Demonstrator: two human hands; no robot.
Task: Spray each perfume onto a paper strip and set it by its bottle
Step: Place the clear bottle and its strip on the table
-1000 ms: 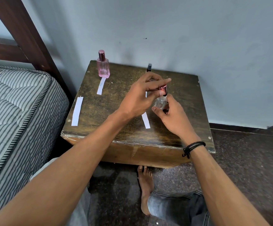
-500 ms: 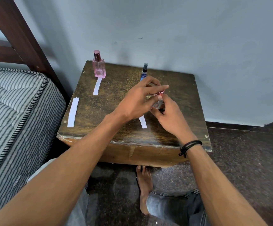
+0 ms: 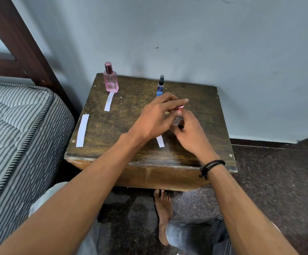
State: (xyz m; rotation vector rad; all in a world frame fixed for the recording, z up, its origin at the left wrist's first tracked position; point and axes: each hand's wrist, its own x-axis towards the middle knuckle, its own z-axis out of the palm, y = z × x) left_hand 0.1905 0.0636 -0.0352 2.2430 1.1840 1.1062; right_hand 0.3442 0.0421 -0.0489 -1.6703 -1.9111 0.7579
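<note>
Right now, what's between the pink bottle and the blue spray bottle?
Nothing: bare tabletop between pink bottle and blue spray bottle, per head view.

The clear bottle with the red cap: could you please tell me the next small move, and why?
Probably pull the red cap off with the left hand: its fingers pinch it, the right hand grips the clear bottle, and a paper strip lies below.
</note>
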